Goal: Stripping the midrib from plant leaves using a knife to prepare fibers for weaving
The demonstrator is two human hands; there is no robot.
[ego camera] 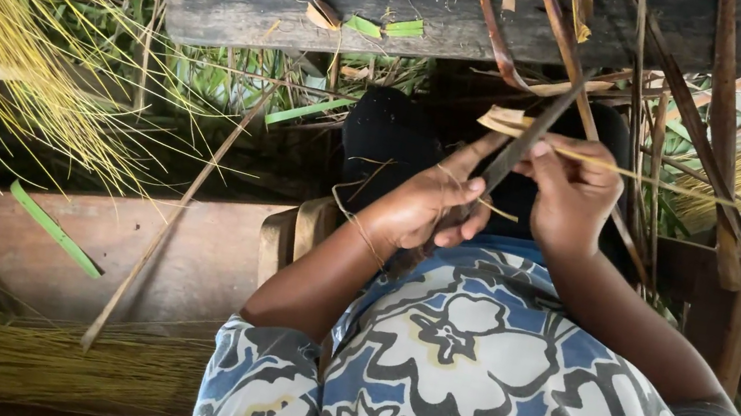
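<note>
Up close, flat dark blade point(511, 157), thin stiff yellow midrib point(602, 164).

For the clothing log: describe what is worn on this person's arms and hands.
Both hands are bare, with no gloves or rings in view. The left hand has a thin pale thread-like band around its wrist. The right hand has a bare wrist. Both forearms are bare to the short sleeves of a blue, white and black floral-patterned garment.

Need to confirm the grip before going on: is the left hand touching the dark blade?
Touching. The head view shows the left hand closed around the dark blade, its thumb pressed along the blade, which runs up toward the right hand.
</note>
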